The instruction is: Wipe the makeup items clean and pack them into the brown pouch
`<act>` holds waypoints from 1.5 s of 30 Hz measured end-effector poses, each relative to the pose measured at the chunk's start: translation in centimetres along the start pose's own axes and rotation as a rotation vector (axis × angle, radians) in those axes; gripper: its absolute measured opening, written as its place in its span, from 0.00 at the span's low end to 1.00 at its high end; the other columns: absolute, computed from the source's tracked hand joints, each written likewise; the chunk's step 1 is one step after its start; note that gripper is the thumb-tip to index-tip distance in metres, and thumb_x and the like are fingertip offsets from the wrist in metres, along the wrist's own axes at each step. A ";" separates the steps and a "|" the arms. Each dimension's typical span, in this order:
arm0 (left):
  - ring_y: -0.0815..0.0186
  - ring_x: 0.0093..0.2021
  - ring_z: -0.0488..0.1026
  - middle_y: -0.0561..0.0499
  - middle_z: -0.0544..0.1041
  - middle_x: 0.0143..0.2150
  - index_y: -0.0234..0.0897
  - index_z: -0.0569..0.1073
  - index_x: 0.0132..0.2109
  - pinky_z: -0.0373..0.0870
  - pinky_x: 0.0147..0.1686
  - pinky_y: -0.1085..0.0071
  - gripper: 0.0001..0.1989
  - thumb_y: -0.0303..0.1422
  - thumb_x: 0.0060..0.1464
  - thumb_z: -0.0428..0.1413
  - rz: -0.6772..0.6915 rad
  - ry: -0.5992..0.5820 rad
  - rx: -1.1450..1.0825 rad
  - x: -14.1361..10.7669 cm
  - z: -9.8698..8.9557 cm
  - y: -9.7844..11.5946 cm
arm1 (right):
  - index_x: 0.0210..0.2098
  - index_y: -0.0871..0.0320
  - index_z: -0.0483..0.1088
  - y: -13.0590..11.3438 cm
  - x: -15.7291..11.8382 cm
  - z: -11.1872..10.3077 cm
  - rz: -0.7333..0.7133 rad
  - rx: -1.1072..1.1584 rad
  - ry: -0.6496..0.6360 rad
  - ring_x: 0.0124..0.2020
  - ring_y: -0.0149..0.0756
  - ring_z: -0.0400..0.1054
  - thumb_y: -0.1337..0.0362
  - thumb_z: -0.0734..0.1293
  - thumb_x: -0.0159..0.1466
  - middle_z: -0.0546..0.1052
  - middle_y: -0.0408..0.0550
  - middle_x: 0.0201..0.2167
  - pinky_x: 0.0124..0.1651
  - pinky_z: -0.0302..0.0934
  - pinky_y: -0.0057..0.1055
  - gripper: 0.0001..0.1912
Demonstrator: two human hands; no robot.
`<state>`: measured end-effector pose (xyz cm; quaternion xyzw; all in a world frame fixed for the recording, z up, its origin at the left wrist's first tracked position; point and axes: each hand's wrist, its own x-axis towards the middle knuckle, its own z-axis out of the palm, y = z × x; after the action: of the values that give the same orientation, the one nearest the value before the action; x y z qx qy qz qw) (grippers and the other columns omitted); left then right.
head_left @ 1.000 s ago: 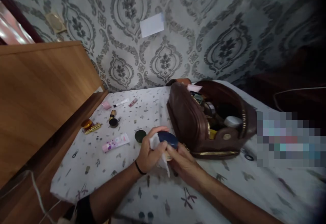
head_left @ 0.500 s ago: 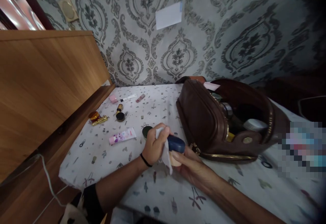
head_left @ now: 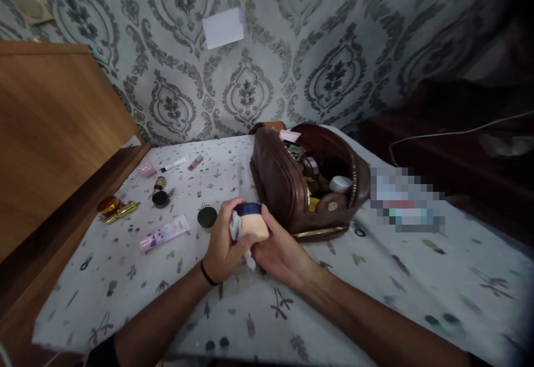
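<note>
Between my hands is a cream-coloured jar with a dark blue lid, tilted above the cloth-covered table. My right hand is closed around the jar's right side and underside. My left hand presses a white cloth or tissue against the jar's left side, its fingers reaching the lid and its thumb low on the body. Just left of my hands stands a small jar with a dark green lid. A pink and white tube lies further left.
An open brown leather bag full of toiletries stands right of my hands. Gold tubes, a black-capped bottle and a white brush-like item lie at left. A wooden panel borders the table's left; patterned wall behind.
The view has swung right. The jar has turned in my hands, so its cream side now shows more than its lid. My left fingers have moved round to the lid's edge.
</note>
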<state>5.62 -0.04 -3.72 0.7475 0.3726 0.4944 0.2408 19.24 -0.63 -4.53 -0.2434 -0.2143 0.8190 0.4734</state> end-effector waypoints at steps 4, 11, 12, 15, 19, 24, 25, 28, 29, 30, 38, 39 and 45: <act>0.51 0.56 0.71 0.41 0.73 0.55 0.40 0.64 0.60 0.68 0.56 0.53 0.34 0.47 0.51 0.64 0.203 0.006 0.232 -0.2 -0.1 0.0 | 0.47 0.59 0.71 0.2 -0.5 0.5 0.033 -0.060 -0.001 0.50 0.40 0.72 0.38 0.65 0.63 0.78 0.51 0.46 0.53 0.65 0.35 0.30; 0.56 0.49 0.75 0.45 0.77 0.48 0.39 0.73 0.51 0.73 0.49 0.61 0.21 0.46 0.56 0.59 0.079 0.047 0.160 0.5 -1.9 0.5 | 0.48 0.59 0.73 0.4 -1.0 1.1 -0.041 0.008 -0.085 0.44 0.35 0.72 0.43 0.78 0.50 0.78 0.49 0.45 0.48 0.63 0.29 0.34; 0.55 0.49 0.76 0.45 0.77 0.48 0.38 0.73 0.51 0.73 0.49 0.60 0.21 0.46 0.57 0.57 0.074 0.041 0.132 0.5 -2.0 0.5 | 0.47 0.59 0.74 0.2 -1.1 1.1 -0.043 0.023 -0.092 0.41 0.33 0.72 0.46 0.80 0.48 0.78 0.48 0.43 0.45 0.63 0.28 0.34; 0.53 0.50 0.76 0.44 0.79 0.50 0.37 0.75 0.50 0.73 0.51 0.59 0.24 0.50 0.59 0.51 0.039 0.059 0.049 0.4 -2.1 0.7 | 0.47 0.60 0.75 -0.7 -1.6 1.3 -0.032 0.024 -0.120 0.37 0.29 0.70 0.53 0.83 0.44 0.78 0.46 0.39 0.42 0.62 0.25 0.34; 0.55 0.44 0.78 0.47 0.82 0.43 0.38 0.76 0.42 0.75 0.44 0.63 0.23 0.50 0.62 0.46 -0.116 0.167 -0.034 0.8 -1.8 2.1 | 0.45 0.61 0.76 -2.1 -2.6 1.8 -0.022 -0.023 -0.156 0.39 0.29 0.70 0.56 0.84 0.40 0.77 0.45 0.39 0.47 0.62 0.26 0.36; 0.60 0.42 0.77 0.50 0.81 0.39 0.38 0.77 0.40 0.71 0.44 0.68 0.16 0.43 0.64 0.50 -0.054 0.155 0.089 3.8 -1.7 6.0 | 0.47 0.60 0.75 -4.5 -4.6 2.1 -0.119 -0.098 -0.180 0.40 0.30 0.70 0.57 0.84 0.40 0.77 0.43 0.39 0.50 0.61 0.28 0.36; 0.61 0.42 0.77 0.50 0.81 0.39 0.38 0.76 0.41 0.71 0.44 0.68 0.15 0.42 0.64 0.51 -0.002 0.120 0.122 4.8 -1.8 6.8 | 0.48 0.59 0.75 -5.0 -5.1 2.2 -0.142 -0.121 -0.170 0.41 0.30 0.71 0.57 0.84 0.40 0.77 0.43 0.40 0.51 0.61 0.29 0.37; 0.61 0.41 0.76 0.50 0.80 0.41 0.39 0.76 0.44 0.71 0.42 0.67 0.13 0.41 0.63 0.51 0.115 -0.026 0.236 8.6 -1.8 8.3 | 0.49 0.56 0.73 -6.8 -6.9 2.4 -0.193 -0.204 -0.153 0.45 0.33 0.71 0.60 0.84 0.39 0.77 0.43 0.44 0.55 0.62 0.33 0.39; 0.61 0.41 0.76 0.50 0.80 0.42 0.39 0.76 0.44 0.72 0.43 0.67 0.13 0.41 0.63 0.51 0.149 -0.058 0.281 10.1 -1.7 8.6 | 0.49 0.55 0.72 -7.4 -7.5 2.5 -0.208 -0.231 -0.159 0.46 0.34 0.71 0.62 0.84 0.40 0.77 0.43 0.45 0.56 0.62 0.34 0.39; 0.60 0.43 0.76 0.49 0.80 0.43 0.39 0.76 0.44 0.72 0.46 0.65 0.13 0.40 0.64 0.51 0.189 -0.103 0.327 11.6 -1.5 8.7 | 0.49 0.55 0.72 -8.1 -8.2 2.6 -0.229 -0.266 -0.164 0.47 0.35 0.72 0.63 0.84 0.40 0.77 0.44 0.45 0.57 0.62 0.35 0.38; 0.51 0.64 0.67 0.43 0.70 0.65 0.40 0.74 0.59 0.66 0.60 0.54 0.24 0.45 0.67 0.43 0.534 -0.654 0.806 21.2 1.9 7.9 | 0.52 0.54 0.70 -15.0 -11.0 1.5 -0.618 -0.571 0.080 0.49 0.39 0.72 0.58 0.79 0.51 0.77 0.47 0.48 0.53 0.66 0.37 0.31; 0.51 0.65 0.66 0.44 0.68 0.67 0.41 0.72 0.61 0.66 0.60 0.54 0.25 0.46 0.67 0.43 0.528 -0.732 0.865 21.9 2.2 7.9 | 0.51 0.55 0.70 -16.0 -10.8 1.1 -0.684 -0.607 0.148 0.49 0.39 0.72 0.57 0.79 0.51 0.77 0.48 0.47 0.55 0.66 0.37 0.31; 0.51 0.62 0.69 0.48 0.69 0.65 0.49 0.72 0.61 0.70 0.53 0.62 0.25 0.53 0.63 0.48 0.491 -1.018 0.943 24.9 3.5 7.9 | 0.50 0.58 0.68 -20.6 -8.3 -0.7 -0.956 -0.959 0.385 0.51 0.43 0.70 0.57 0.77 0.51 0.76 0.50 0.48 0.57 0.64 0.40 0.31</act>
<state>17.22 14.99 14.58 0.9705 0.2098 -0.0869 -0.0807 37.08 1.57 8.52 -0.4451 -0.5475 0.2785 0.6516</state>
